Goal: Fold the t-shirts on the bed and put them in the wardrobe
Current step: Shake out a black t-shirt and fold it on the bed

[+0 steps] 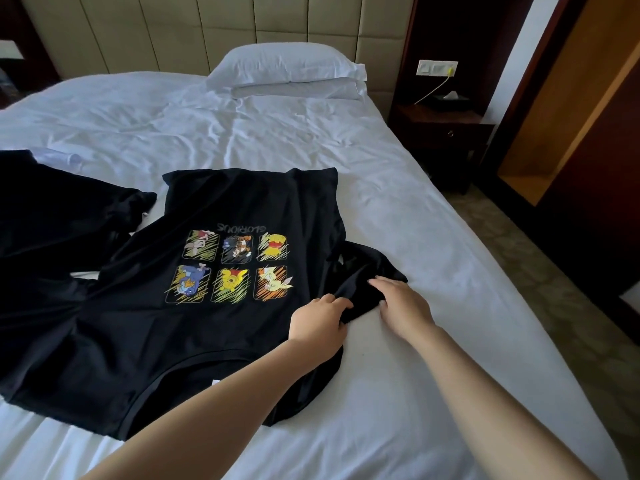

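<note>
Working the near sleeve (367,271) now: the left hand (322,320) has its fingers curled round a pinch of black fabric where sleeve meets body. The right hand (403,306) lies on the sleeve with fingers fairly straight, pressing rather than gripping. The printed t-shirt (214,313) is spread face up on the bed (381,427), collar toward the person, hem pointing at the pillow (287,64).

The trouble spot is that sleeve, which is bunched and twisted. Fold it inward as it sits and the creases get trapped under the panel. Pull too hard with the pinching hand and the whole shirt could slide and skew on the loose sheet. Its far side also touches a second dark garment (52,230), so a tug may drag that along too. The wardrobe (571,116) stands open, well apart at the right.
</note>
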A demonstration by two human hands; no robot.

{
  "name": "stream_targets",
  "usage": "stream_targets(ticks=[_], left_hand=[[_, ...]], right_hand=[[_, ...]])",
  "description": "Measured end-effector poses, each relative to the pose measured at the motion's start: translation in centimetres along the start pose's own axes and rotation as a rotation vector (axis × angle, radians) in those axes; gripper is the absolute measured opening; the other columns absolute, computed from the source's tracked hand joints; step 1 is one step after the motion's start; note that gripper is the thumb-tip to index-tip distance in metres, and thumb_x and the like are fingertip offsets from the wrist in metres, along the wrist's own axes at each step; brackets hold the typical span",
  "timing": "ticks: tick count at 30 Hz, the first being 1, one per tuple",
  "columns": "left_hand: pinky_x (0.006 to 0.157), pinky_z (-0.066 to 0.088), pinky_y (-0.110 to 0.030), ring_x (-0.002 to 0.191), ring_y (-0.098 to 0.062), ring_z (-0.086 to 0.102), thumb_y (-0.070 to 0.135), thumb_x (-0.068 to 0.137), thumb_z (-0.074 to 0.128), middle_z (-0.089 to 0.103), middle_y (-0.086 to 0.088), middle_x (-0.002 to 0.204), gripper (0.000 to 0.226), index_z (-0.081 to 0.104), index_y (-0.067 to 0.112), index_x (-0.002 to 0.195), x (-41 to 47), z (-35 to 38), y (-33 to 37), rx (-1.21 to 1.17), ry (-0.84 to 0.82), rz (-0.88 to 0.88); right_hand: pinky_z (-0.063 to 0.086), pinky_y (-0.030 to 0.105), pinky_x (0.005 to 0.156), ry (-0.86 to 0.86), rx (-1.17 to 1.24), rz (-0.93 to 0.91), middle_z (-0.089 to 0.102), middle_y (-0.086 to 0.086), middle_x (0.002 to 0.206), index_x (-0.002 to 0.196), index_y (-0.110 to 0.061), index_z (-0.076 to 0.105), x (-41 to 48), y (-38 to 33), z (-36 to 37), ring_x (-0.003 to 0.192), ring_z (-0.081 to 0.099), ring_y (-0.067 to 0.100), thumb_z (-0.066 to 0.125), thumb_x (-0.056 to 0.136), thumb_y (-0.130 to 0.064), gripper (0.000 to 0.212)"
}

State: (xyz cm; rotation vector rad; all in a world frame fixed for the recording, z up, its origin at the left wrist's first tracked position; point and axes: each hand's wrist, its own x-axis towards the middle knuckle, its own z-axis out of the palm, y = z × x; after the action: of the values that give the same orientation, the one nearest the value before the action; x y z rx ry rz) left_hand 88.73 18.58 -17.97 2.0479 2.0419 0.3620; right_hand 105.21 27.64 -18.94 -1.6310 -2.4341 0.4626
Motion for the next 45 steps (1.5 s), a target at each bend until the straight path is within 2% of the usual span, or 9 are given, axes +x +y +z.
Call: stream_targets(ticks=[10,16,18,20,24,29,36,40,45], left_hand=[[0.065,0.045,-0.036,0.068,-0.015,0.053,0.005,0.095,0.036,0.058,0.007,0.090,0.025,0.042,0.028,0.104,0.0,-1.5,-0.9,-0.652,0.116,-0.201],[0.057,0.040,-0.027,0.059,-0.009,0.049,0.010,0.095,0.041,0.062,0.000,0.087,0.025,0.061,0.025,0.099,-0.3,-2.6,-1.2,-0.778,0.062,-0.286],[0.059,0.041,-0.025,0.066,-0.008,0.053,0.027,0.091,0.058,0.060,0.003,0.091,0.014,0.058,0.025,0.105,-0.7,-2.8,-1.0,-0.766,0.031,-0.298],[0.062,0.041,-0.023,0.082,-0.010,0.056,0.033,0.079,0.073,0.055,0.006,0.106,0.038,0.051,0.027,0.109,-1.2,-2.8,-0.9,-0.595,-0.007,-0.265],[0.060,0.041,-0.028,0.080,-0.015,0.055,0.024,0.084,0.067,0.054,0.005,0.107,0.032,0.043,0.027,0.105,-1.5,-2.9,-0.2,-0.356,0.027,-0.194],[0.052,0.035,-0.030,0.061,-0.013,0.051,0.031,0.096,0.053,0.056,0.007,0.077,0.013,0.047,0.023,0.104,-2.2,-3.8,0.1,-0.388,0.136,-0.196],[0.049,0.030,-0.030,0.058,-0.012,0.050,0.048,0.097,0.049,0.053,0.007,0.070,0.024,0.047,0.025,0.105,-4.7,-6.7,-3.7,-0.358,0.192,-0.318],[0.053,0.037,-0.028,0.066,-0.014,0.056,0.043,0.097,0.049,0.062,0.006,0.077,0.019,0.054,0.026,0.095,-6.6,-8.7,-7.1,-0.387,0.220,-0.371],[0.069,0.057,-0.039,0.065,-0.014,0.068,0.034,0.090,0.057,0.071,0.004,0.070,0.016,0.060,0.024,0.077,-9.2,-10.8,-13.2,-0.673,0.229,-0.480]], right_hand=[[0.046,0.027,0.074,0.054,0.120,0.008,0.064,-0.017,0.119,0.119,-0.039,0.061,0.4,-0.2,-0.2,0.107,0.060,0.019,0.045,0.077,-0.009,0.054],[0.047,0.031,0.076,0.117,-0.077,0.037,0.068,-0.005,0.112,0.109,-0.031,0.070,-0.1,-0.2,-0.6,0.107,0.058,0.023,0.044,0.087,-0.007,0.041],[0.045,0.031,0.072,0.168,-0.045,0.089,0.067,-0.001,0.110,0.113,-0.025,0.065,-0.3,-0.4,-0.9,0.100,0.059,0.024,0.041,0.092,-0.009,0.036],[0.039,0.031,0.064,0.205,0.045,0.137,0.063,0.003,0.101,0.115,-0.019,0.056,-0.9,-0.8,-1.4,0.083,0.055,0.024,0.037,0.094,-0.009,0.030],[0.033,0.033,0.054,0.239,0.197,0.142,0.056,0.007,0.083,0.101,-0.016,0.043,-2.4,-0.9,-2.9,0.064,0.048,0.025,0.035,0.090,-0.001,0.021],[0.042,0.030,0.068,0.458,0.533,0.182,0.061,0.001,0.095,0.095,-0.014,0.056,-2.2,-3.1,-4.8,0.086,0.057,0.024,0.040,0.087,0.006,0.026],[0.035,0.004,0.071,0.461,0.493,-0.131,0.058,-0.013,0.090,0.089,-0.016,0.061,0.5,-12.3,-7.4,0.092,0.056,0.011,0.042,0.084,0.007,0.030],[0.039,0.024,0.096,0.387,0.387,-0.333,0.063,-0.004,0.120,0.092,-0.016,0.067,3.3,-18.5,-6.5,0.131,0.045,0.009,0.042,0.086,0.007,0.034],[0.035,0.024,0.103,0.282,0.378,-0.555,0.064,-0.004,0.122,0.082,-0.015,0.070,5.6,-28.1,-3.7,0.134,0.042,0.007,0.043,0.086,0.007,0.035]])
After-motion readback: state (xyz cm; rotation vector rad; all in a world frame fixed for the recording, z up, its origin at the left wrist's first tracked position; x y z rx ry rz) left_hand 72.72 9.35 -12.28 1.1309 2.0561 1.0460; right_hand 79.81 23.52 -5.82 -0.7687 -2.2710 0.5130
